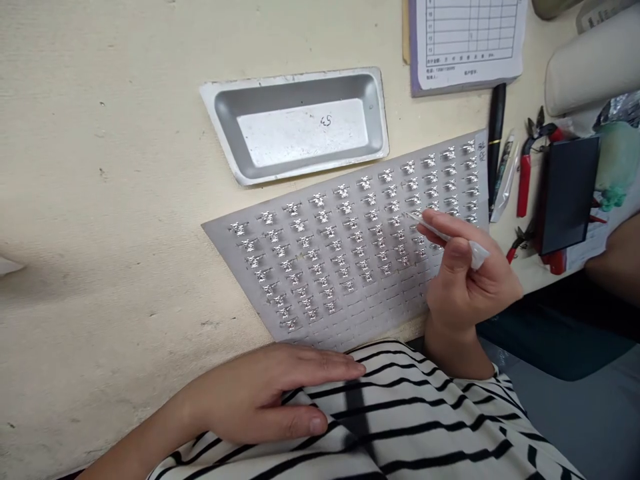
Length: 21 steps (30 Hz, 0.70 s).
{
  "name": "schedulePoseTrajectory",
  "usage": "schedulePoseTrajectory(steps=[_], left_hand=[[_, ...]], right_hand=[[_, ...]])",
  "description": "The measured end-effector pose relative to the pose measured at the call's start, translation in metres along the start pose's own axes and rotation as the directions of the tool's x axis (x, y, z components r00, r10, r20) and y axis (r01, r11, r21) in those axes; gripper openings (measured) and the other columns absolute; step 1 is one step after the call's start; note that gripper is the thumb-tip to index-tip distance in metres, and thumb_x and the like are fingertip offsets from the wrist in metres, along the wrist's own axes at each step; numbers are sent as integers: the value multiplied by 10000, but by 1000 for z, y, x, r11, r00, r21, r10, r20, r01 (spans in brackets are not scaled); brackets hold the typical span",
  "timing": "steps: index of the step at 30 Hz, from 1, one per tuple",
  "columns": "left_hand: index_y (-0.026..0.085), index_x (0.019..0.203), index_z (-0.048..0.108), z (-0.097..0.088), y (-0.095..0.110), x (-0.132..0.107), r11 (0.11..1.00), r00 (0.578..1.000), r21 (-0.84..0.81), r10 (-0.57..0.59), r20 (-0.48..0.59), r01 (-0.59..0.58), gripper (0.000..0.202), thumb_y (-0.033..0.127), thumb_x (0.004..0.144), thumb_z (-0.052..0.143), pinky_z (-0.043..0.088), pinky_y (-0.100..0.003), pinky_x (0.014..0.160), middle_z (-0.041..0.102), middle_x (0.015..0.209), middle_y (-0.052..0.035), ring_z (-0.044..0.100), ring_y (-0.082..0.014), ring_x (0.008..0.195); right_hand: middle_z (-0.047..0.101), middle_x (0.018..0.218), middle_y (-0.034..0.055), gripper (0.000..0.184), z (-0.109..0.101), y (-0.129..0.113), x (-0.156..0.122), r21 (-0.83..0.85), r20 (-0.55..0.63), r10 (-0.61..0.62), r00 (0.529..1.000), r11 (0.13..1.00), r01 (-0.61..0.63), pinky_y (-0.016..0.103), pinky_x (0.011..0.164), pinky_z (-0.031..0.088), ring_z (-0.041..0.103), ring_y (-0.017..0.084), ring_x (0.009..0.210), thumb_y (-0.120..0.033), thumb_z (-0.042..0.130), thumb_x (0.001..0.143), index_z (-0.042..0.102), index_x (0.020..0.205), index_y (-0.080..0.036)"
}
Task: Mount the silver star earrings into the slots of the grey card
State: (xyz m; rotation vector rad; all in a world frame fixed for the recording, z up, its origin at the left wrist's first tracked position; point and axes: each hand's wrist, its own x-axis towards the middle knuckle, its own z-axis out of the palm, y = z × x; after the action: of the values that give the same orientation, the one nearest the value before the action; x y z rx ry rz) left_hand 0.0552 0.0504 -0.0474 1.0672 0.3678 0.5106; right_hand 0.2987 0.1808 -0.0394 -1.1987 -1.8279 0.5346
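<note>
Head view: left hand [270,393] lies flat and open on the striped shirt [400,413], holding nothing. Grey sheet [380,320] carries rows of silver pieces [329,231]. Right hand [465,287] pinches a slim white tool [440,232], its tip above the rows.

We are in a small handwork workshop, sitting at a scuffed cream bench [100,200]. A grey card [320,320] carries neat rows of small silvery metal pieces [345,230], and a shallow aluminium tray [300,87] with a handwritten mark on its base sits just beside it. Red-handled cutters [523,183] and a printed ruled form [470,40] lie nearby. These tools and rows of parts point to a workshop rather than a home or an office.
</note>
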Motion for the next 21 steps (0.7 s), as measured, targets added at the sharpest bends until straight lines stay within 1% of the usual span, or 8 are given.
schedulePoseTrajectory(steps=[2,4,7,10,13,18,21], left_hand=[[216,1612,442,0,0,0,1000,1000,2,2,3,-2,598,271,1038,598,460,-338,1209,547,1611,-122,567,-223,1460],[224,1616,438,-1,0,1,1000,1000,6,13,-3,-13,601,272,1038,598,460,-324,1206,560,1603,-111,570,-218,1457],[225,1615,446,-1,-1,2,1000,1000,2,25,-14,-25,612,284,1030,616,461,-311,1203,572,1592,-111,575,-217,1452],[216,1609,458,-1,-1,2,1000,1000,-9,14,-15,-14,607,286,1028,614,469,-329,1199,571,1589,-127,580,-231,1448],[223,1611,462,0,-2,2,999,1000,-30,17,-16,-17,617,279,1019,625,469,-330,1200,571,1590,-127,583,-239,1445],[240,1617,457,1,-2,2,999,999,-50,19,-26,-20,638,263,1006,641,469,-316,1198,586,1577,-117,592,-236,1436],[244,1618,457,0,-2,3,999,999,-50,21,-28,-23,644,259,1002,647,468,-307,1197,585,1579,-114,590,-233,1438]], right_hand=[[829,1037,16,231,1,-1,0,10,-44,-11,999,1000,12,401,709,728,811,225,907,-249,636,1017,800,1176,-281],[830,1017,14,217,1,0,-2,15,-55,-13,998,1000,13,402,678,723,811,225,886,-261,639,1017,806,1154,-267],[832,1003,-3,209,-1,3,-5,-13,-11,-2,1000,1000,2,375,655,703,806,197,837,-258,640,1017,803,1147,-277],[834,1001,-14,223,-2,6,-7,-49,21,4,1000,999,-3,351,669,689,796,171,801,-217,647,1009,800,1153,-292],[835,1006,-12,231,-2,7,-8,-64,23,-3,1000,998,4,353,683,688,796,171,809,-190,654,1000,800,1153,-283],[832,1026,-21,236,-1,8,-9,-79,56,15,998,997,-10,359,713,698,800,173,842,-193,647,1008,791,1164,-298],[832,1020,-10,235,-1,8,-9,-71,52,17,998,997,-13,372,717,699,800,181,845,-184,652,1002,796,1158,-284]])
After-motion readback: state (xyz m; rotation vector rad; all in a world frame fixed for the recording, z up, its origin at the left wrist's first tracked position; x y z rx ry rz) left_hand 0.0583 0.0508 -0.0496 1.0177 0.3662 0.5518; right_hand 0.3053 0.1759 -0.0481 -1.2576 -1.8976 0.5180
